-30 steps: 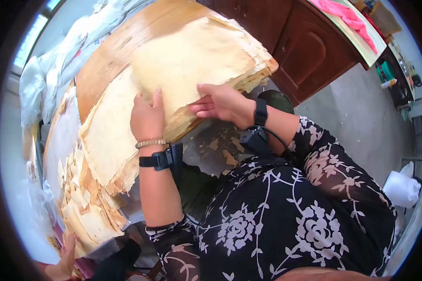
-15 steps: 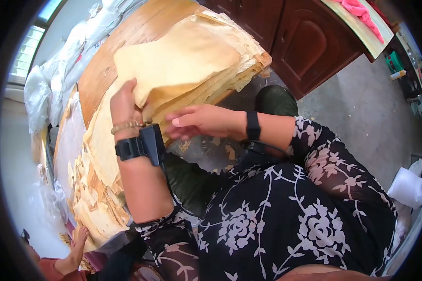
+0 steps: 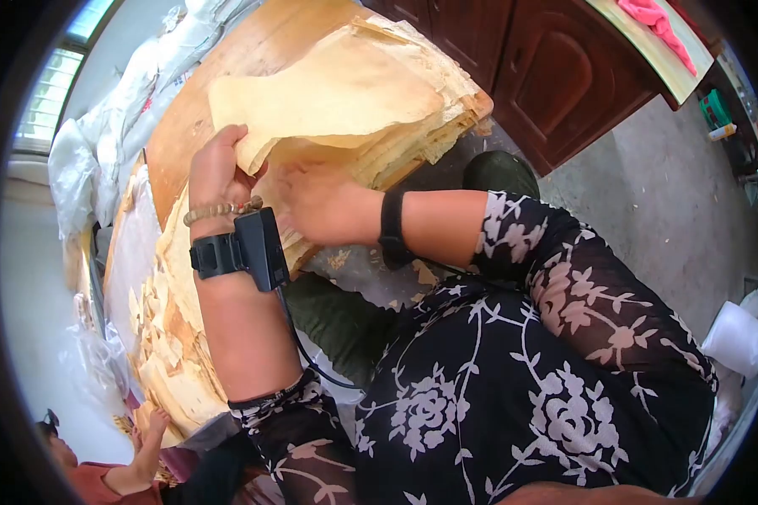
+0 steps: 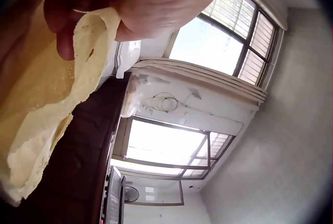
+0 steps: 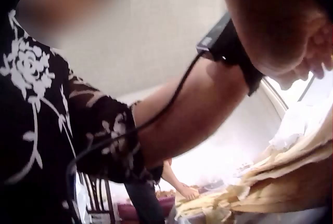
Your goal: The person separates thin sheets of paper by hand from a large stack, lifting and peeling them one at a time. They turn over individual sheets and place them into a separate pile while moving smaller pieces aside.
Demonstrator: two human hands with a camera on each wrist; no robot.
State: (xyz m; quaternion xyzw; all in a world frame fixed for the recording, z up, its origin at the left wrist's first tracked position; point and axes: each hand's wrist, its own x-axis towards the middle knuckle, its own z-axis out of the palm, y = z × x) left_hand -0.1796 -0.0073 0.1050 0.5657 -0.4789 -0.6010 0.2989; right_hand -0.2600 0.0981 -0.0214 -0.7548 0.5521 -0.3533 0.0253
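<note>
1. The left grip [image 3: 217,168] is clamping the near left corner of a pale yellow sheet [image 3: 328,101] between thumb and fingers; in the left wrist view, the sheet's edge is curling beside those fingers.
2. From the left grip, the sheet is stretching away to the right over a layered stack [image 3: 421,150], its near edge lifting clear.
3. The right grip [image 3: 324,204] is hovering just right of the left one, near that lifted edge; its fingers are blurring, so whether they are apart or together I cannot tell.
4. Beyond the right grip, the stack's ragged layers are resting on a wooden table [image 3: 236,55], whose bare part is showing beyond the left grip.
5. Torn flakes [image 3: 156,337] are lying left of the left grip and nearer the body.
6. A beaded bracelet [image 3: 219,212] is circling the wrist just behind the left grip.
7. Plastic sheeting [image 3: 84,160] is hanging well left of the left grip; a dark red cabinet [image 3: 568,93] is standing well right of the right one.
</note>
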